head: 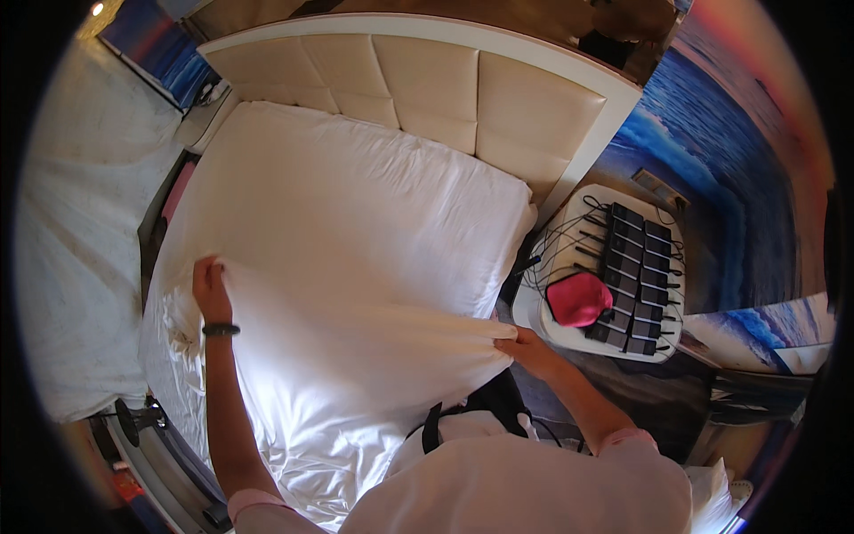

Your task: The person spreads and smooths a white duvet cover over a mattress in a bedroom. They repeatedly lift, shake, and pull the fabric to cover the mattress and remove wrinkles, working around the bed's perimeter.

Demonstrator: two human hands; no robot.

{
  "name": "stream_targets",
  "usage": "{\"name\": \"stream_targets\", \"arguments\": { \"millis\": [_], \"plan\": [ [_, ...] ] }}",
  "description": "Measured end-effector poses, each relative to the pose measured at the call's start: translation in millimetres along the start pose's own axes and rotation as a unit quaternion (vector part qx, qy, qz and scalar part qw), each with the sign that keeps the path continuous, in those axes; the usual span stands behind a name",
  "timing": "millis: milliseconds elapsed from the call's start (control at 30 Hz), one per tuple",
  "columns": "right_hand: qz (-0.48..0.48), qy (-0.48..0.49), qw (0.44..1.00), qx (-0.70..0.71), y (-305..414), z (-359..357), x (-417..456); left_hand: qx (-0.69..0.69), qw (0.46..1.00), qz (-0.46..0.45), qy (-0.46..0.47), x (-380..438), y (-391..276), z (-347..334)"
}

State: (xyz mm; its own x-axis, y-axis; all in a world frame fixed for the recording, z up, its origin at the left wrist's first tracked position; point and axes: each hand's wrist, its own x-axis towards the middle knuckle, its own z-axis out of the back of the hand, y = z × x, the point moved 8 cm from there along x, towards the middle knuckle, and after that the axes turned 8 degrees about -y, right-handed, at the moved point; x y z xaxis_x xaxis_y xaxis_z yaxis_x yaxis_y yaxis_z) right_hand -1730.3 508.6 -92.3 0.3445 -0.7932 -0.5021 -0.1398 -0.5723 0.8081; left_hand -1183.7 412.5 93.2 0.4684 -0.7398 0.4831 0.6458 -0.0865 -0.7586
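Note:
A white sheet (347,260) covers the bed and rises off it between my two hands. My left hand (212,287), with a dark band on the wrist, pinches the sheet on the left side of the bed. At the bed's right side my right hand (527,348) grips a gathered edge of the same cloth, which is pulled into folds toward the fingers. Below my hands the bedding (320,460) lies crumpled and brightly lit. The mattress itself is hidden under the cloth.
A beige padded headboard (427,87) with a white frame closes off the bed's far end. To the right, a white bedside table (567,200) carries rows of dark devices (627,280), tangled cables and a pink-red pouch (579,299). A pale curtain (87,233) hangs at left.

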Motion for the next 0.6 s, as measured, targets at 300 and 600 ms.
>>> {"name": "stream_targets", "arguments": {
  "millis": [300, 600],
  "plan": [
    [0.005, -0.276, 0.939, 0.203, 91, 208, 98, -0.102, 0.987, -0.111, 0.058, 144, -108, -404],
    [-0.009, -0.398, 0.916, 0.046, 83, 363, 186, 0.052, 0.987, -0.017, 0.15, 76, 3, -674]
  ]
}}
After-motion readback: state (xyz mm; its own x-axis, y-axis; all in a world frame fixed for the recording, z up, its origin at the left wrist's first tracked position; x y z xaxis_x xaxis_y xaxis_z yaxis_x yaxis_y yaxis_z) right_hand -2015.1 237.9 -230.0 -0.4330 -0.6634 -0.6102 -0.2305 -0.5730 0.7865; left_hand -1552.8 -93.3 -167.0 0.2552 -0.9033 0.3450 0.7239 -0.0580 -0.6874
